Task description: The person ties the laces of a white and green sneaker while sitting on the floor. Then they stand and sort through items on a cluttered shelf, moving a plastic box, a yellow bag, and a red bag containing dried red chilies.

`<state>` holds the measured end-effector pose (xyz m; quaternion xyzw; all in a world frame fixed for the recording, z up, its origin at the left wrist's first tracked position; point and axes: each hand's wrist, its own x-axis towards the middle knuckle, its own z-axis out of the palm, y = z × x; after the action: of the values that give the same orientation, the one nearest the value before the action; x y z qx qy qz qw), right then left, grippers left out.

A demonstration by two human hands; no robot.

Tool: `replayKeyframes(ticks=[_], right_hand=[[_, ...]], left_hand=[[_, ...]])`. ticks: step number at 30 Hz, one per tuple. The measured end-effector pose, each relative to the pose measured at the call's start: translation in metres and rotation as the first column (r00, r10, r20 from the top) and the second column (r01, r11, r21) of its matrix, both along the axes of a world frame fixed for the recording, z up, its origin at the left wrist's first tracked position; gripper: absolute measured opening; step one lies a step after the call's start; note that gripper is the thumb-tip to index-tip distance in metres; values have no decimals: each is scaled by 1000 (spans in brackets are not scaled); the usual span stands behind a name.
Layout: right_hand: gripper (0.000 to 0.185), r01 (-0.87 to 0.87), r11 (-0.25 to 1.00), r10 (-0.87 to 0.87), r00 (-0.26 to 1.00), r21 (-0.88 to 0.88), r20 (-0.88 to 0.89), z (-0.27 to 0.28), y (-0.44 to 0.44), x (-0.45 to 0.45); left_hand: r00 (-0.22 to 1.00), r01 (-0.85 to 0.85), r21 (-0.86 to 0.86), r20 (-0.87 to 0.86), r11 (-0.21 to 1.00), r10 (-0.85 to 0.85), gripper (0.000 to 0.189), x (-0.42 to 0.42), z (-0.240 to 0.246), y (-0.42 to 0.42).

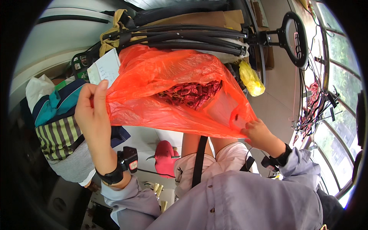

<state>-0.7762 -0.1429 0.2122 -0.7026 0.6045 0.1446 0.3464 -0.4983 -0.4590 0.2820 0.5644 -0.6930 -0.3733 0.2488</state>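
Note:
A red plastic bag (169,66) is spread between my two hands with its mouth gaping towards me. Inside lies a heap of dried red chili peppers (189,93). My left hand (93,109) pinches the bag's edge at the left, thumb uppermost. At the right, my right hand (258,132) grips the other edge beside a handle loop of the bag. The film is thin enough to see through in places. How far the peppers reach down in the bag is hidden by its front side.
Behind the bag are folded black metal bars (184,36) with an oval handle (293,40). A yellow plastic bag (251,79) hangs at their right. Folded clothes (60,135) are piled at the left. A red plush-like object (164,156) is on the tiled floor. Cables (313,109) hang by the window.

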Motion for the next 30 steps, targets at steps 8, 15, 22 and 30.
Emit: replayKeyframes(ticks=[8,15,22,30], right_hand=[[24,542,813,-470,827,-214,309,58,-67,16],[76,886,463,-868,459,-28,186,-116,-201,60],[104,900,420,-878,436,-120,198,-174,-223,113],[75,430,829,-341,895,-357,287,-163,-182,165]], left_hand=[[709,300,-94,-644,949,-288,31,-18,3,-1],[738,109,-51,-665,993,-115,35,-38,1,-8],[851,150,-87,-495,985,-173,34,-52,-6,-26],[833,182,-127,-507,975,-221,24,-42,-13,-47]])
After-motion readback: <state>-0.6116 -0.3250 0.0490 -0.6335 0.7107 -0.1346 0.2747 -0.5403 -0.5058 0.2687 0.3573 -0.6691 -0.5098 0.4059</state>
